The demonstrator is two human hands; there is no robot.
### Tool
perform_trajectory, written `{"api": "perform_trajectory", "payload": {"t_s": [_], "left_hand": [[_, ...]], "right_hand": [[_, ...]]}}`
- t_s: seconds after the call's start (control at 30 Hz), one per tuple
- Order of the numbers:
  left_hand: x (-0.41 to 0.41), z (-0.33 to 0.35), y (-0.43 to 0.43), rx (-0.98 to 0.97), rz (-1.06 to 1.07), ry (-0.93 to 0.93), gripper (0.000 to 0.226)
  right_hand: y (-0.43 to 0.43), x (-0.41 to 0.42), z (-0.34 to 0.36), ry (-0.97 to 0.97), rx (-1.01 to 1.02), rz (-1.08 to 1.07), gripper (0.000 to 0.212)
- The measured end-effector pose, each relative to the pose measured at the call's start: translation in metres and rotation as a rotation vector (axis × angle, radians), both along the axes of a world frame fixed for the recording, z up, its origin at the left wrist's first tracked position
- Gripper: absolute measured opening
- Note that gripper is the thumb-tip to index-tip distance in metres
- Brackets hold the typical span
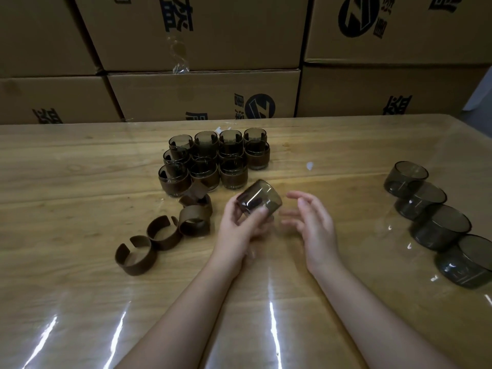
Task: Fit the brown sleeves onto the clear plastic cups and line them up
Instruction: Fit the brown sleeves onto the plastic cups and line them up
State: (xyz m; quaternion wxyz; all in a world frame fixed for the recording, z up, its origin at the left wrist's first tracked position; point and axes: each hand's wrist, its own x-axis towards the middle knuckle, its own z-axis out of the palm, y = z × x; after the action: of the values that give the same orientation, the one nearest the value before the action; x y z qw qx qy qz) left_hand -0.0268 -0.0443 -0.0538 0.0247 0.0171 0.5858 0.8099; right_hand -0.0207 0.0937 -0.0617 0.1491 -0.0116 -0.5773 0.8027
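Two bare forearms reach in from the near edge over the glossy wooden tabletop (80, 302). At centre, the left hand (239, 225) grips a smoky clear cup (259, 198), fingers and thumb curled round it; the cup is tilted, raised off the surface, and bears no sleeve. Just right of it, the right hand (311, 222) is released: fingers loosely spread, blurred, holding nothing, apart from the cup.

Left of the hands lie the loose brown sleeves (165, 233), open split bands in a rough diagonal row, some touching one another. Beyond them stands a block of finished cups (215, 158), each wrapped in a brown band, packed close in rows. Well apart on the right, a diagonal line of bare cups (436, 222) runs toward the near right edge; they overlap in view, and whether they touch cannot be told.

Stacked cardboard boxes (202, 94) with dark printed marks stand behind the tabletop.
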Motion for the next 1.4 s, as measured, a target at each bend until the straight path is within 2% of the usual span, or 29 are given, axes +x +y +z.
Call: {"api": "perform_trajectory", "payload": {"t_s": [0.1,0.23,0.37,0.5,0.7,0.87,1.0,1.4], "left_hand": [[-0.003,0.004,-0.003,0.14,-0.014,-0.092,0.052],[-0.005,0.001,-0.006,0.087,-0.073,-0.068,0.072],[-0.006,-0.004,-0.003,-0.022,-0.102,-0.011,0.072],[-0.005,-0.005,-0.001,-0.09,-0.116,0.021,0.07],[-0.008,-0.007,-0.002,-0.01,-0.035,0.002,0.068],[-0.006,-0.006,-0.001,-0.018,0.009,0.011,0.071],[-0.003,-0.003,0.003,-0.041,0.047,0.057,0.047],[-0.005,-0.011,0.006,-0.273,0.226,0.226,0.069]], "right_hand": [[-0.004,0.001,-0.001,0.027,0.185,-0.02,0.034],[-0.011,0.006,-0.001,0.107,0.405,0.108,0.048],[-0.012,0.009,0.003,0.166,0.481,0.171,0.055],[-0.012,0.008,0.002,0.159,0.453,0.187,0.053],[-0.011,0.005,-0.003,0.142,0.45,0.202,0.051],[-0.009,0.002,-0.007,0.12,0.429,0.218,0.045],[-0.008,0.0,-0.008,0.09,0.368,0.204,0.039],[-0.007,0.0,-0.007,0.116,0.288,0.201,0.041]]}}
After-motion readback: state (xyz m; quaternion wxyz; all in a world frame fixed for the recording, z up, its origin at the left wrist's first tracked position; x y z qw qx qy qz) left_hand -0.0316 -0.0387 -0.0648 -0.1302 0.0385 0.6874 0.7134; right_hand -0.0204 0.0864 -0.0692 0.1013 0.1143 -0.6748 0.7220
